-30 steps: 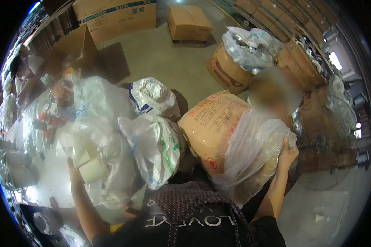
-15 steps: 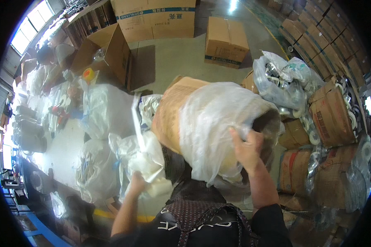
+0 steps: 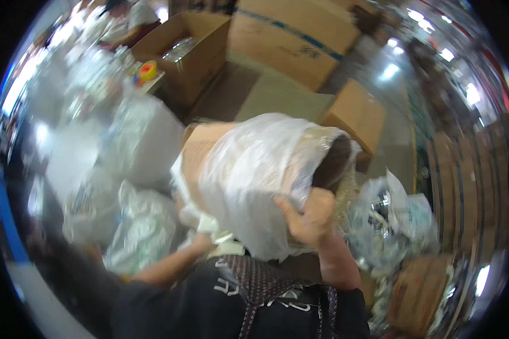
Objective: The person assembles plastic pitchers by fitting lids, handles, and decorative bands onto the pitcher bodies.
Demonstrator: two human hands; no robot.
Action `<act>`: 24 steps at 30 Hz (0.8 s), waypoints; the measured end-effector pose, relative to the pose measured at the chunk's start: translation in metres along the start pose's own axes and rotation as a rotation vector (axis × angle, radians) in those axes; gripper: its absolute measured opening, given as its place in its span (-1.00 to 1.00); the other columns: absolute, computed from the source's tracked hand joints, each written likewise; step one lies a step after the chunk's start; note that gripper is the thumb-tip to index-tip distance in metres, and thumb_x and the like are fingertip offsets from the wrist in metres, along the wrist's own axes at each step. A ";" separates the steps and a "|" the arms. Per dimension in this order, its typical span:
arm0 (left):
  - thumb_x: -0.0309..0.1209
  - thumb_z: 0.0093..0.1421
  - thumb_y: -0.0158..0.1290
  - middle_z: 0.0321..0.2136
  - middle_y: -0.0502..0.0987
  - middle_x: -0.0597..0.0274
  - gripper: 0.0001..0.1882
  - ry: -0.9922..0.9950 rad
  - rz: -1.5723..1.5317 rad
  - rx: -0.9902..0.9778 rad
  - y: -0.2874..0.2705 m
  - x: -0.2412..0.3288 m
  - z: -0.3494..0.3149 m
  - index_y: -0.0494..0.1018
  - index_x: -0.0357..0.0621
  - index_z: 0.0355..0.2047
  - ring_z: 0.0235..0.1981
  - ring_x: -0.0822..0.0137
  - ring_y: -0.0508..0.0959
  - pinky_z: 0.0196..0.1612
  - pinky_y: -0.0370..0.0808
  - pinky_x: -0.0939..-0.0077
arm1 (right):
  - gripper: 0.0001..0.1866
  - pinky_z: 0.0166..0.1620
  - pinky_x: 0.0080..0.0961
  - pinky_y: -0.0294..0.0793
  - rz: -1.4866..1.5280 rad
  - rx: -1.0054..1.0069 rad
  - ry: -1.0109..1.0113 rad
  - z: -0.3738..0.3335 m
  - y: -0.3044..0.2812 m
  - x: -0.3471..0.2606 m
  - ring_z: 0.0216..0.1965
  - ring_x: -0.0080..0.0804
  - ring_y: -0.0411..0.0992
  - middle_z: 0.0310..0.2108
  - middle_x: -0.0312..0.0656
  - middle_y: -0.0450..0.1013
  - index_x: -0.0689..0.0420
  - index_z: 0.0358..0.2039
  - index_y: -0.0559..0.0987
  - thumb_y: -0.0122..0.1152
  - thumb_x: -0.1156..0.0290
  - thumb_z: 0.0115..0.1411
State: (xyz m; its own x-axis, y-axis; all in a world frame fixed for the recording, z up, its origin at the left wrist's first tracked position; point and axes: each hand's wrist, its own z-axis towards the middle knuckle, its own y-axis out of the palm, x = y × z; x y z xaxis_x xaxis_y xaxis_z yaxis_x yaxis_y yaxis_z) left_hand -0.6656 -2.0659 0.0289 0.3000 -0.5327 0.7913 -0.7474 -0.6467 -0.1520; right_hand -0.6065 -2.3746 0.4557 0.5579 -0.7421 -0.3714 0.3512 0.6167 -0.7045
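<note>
A brown cardboard carton (image 3: 201, 141), tilted on its side, lies in front of me with its dark opening turned right. White plastic film (image 3: 249, 169) covers its middle and right part. My right hand (image 3: 313, 217) grips the film-covered rim at the opening, thumb on the outside and fingers hidden inside. At the lower left of the carton, my left hand (image 3: 201, 244) is closed on a pale roll of white plastic strip (image 3: 229, 247), partly hidden by the hand and blurred. A bunched length of the strip (image 3: 201, 221) runs from there up the carton's left side.
White plastic bags (image 3: 144, 226) crowd the left. Beyond them stand an open carton (image 3: 206, 56) and a yellow tape roll (image 3: 147, 70). A closed carton (image 3: 359, 113) is behind the work. A clear bag of parts (image 3: 387, 220) and stacked cartons (image 3: 464, 186) stand right. A person (image 3: 121, 22) is far left.
The view has turned and the surroundings are tilted. The white strip, upright and loose before, now lies along the carton's left side. My right hand still grips the rim.
</note>
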 end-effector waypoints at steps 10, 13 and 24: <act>-0.50 -0.22 0.22 -0.14 0.51 0.01 -0.32 -0.106 -0.093 0.470 -0.033 0.244 0.177 0.34 -0.26 0.02 -0.14 0.13 0.52 -0.05 0.42 0.38 | -0.64 -0.43 -0.21 0.34 -0.072 -0.075 0.322 0.119 0.047 0.210 -0.53 0.09 0.41 -0.60 0.20 0.41 0.41 -0.54 0.49 0.23 0.28 0.09; -0.50 -0.22 0.24 -0.19 0.54 0.03 -0.35 -0.089 -0.381 0.790 -0.025 0.263 0.170 0.37 -0.21 -0.01 -0.12 0.20 0.51 -0.05 0.41 0.42 | -0.51 -0.06 -0.26 0.34 0.061 -0.395 0.442 0.119 0.115 0.334 -0.14 0.10 0.39 -0.21 0.24 0.41 0.36 -0.07 0.38 0.18 0.23 0.12; -0.43 -0.14 0.17 -0.31 0.52 -0.21 -0.50 -0.149 -0.089 0.798 0.055 0.346 0.078 0.39 -0.30 -0.12 -0.19 -0.10 0.52 -0.14 0.44 0.19 | -0.24 0.27 -0.17 -0.05 0.634 -1.059 -0.352 0.005 0.150 0.239 0.27 -0.02 0.01 0.17 -0.10 0.23 0.01 0.13 0.34 0.36 0.09 -0.12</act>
State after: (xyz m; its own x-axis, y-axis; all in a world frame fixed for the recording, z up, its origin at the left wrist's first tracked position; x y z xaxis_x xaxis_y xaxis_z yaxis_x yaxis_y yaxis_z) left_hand -0.5566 -2.3282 0.2484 0.4561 -0.4917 0.7417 -0.0870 -0.8541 -0.5127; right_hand -0.4162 -2.4581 0.2640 0.6316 -0.1879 -0.7522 -0.7234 0.2063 -0.6589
